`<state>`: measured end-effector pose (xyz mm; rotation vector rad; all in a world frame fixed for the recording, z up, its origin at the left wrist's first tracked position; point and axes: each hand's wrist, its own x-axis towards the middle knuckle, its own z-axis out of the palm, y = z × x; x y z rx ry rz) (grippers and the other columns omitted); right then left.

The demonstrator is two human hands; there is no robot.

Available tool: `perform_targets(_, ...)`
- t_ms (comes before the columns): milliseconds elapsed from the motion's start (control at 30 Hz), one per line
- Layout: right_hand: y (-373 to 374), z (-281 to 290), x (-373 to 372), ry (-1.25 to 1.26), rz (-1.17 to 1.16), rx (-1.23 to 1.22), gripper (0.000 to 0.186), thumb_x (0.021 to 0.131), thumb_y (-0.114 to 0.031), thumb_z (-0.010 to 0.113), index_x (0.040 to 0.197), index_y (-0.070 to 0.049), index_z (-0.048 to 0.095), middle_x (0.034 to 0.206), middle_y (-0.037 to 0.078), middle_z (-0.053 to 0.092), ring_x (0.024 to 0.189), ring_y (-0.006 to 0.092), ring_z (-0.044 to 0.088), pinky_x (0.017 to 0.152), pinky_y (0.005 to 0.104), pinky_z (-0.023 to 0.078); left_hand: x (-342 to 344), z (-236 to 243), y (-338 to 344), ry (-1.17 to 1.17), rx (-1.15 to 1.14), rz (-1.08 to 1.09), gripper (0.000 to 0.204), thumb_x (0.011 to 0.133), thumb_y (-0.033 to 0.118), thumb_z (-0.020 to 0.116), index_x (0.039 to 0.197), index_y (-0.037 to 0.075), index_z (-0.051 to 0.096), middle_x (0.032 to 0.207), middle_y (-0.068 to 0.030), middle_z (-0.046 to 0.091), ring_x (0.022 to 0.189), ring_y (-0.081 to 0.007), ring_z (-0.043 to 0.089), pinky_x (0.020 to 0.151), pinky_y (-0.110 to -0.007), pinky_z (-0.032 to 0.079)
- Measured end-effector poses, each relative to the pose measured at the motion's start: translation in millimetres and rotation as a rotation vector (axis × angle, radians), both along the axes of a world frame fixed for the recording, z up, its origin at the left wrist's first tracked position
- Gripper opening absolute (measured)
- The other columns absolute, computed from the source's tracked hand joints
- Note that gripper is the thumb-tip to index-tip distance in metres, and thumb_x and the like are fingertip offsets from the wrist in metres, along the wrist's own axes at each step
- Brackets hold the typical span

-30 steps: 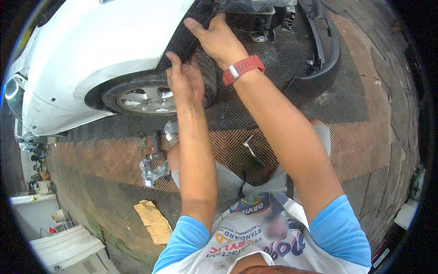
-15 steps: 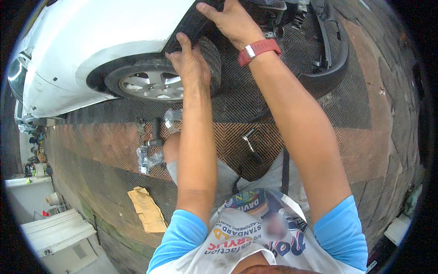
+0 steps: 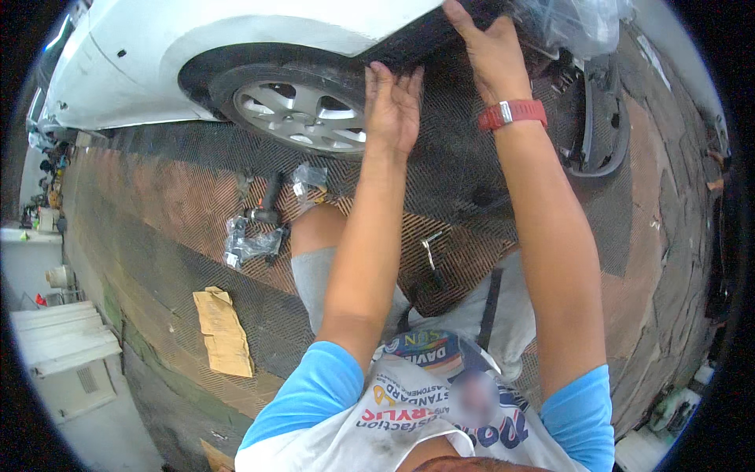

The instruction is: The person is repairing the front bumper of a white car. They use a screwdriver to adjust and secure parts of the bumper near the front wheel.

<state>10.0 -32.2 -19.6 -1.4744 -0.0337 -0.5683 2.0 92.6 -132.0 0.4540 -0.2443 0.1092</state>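
Observation:
My right hand [image 3: 495,59] grips the black plastic panel [image 3: 425,39] along the edge of the white car's fender [image 3: 259,20], with the thumb pointing up. Lower and to the left, my left hand [image 3: 393,102] holds the lower edge of that panel, palm mostly toward me and fingers curled up against it. The wheel [image 3: 299,116], with a silver alloy rim, sits under the arch just left of my left hand. A red watch [image 3: 511,114] is on my right wrist.
A black bumper [image 3: 590,149] lies at the right, with clear plastic sheeting [image 3: 570,23] above it. On the floor mats [image 3: 157,197] are a black tool [image 3: 267,200], bagged parts [image 3: 252,240], a metal tool [image 3: 431,256] and brown paper [image 3: 220,330]. White cabinets [image 3: 63,354] stand left.
Both hands and the panel edge have shifted rightward in the view, as has the wheel. My left fingers now point more upright. More plastic sheeting shows at the top right.

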Motion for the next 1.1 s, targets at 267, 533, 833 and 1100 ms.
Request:
perform_targets(267,7,6,-5,0.000,0.008,-0.124,0.059,0.094,-0.026,0.074,0.132,0.012,0.052,0.125,0.017,0.064,0.112,0.0246,0.060,0.101,0.0369,0.045,9,4,8,0.068,0.384,0.206,0.062,0.100,0.041,0.063,0.140,0.000,0.042,0.132,-0.0135,0.059,0.125,-0.0214,0.055,0.106,-0.038,0.045)
perform_targets(533,-23,-8,7,0.107,0.073,-0.088,0.060,0.088,-0.040,0.080,0.112,0.011,0.061,0.111,0.016,0.068,0.099,0.0235,0.068,0.085,0.0431,0.058,15,2,19,0.073,0.667,0.012,0.074,0.104,0.050,0.052,0.149,-0.007,0.037,0.149,-0.0222,0.048,0.137,-0.0264,0.047,0.112,-0.035,0.036)
perform_targets(833,18,-4,-17,0.122,0.011,0.146,0.071,0.086,-0.020,0.081,0.136,0.011,0.041,0.125,0.018,0.059,0.103,0.0267,0.066,0.062,0.0372,0.066,-12,19,30,0.168,0.373,0.227,0.046,0.089,0.001,0.076,0.124,-0.002,0.047,0.113,-0.0164,0.063,0.097,-0.0226,0.068,0.085,-0.032,0.059)
perform_targets(1100,46,4,-40,0.115,0.016,0.115,0.086,0.086,-0.010,0.079,0.145,0.004,0.018,0.128,0.019,0.053,0.108,0.0300,0.063,0.068,0.0387,0.066,4,4,42,-0.017,0.645,0.344,0.037,0.088,-0.007,0.072,0.113,0.004,0.047,0.109,-0.0102,0.063,0.100,-0.0149,0.062,0.087,-0.027,0.052)
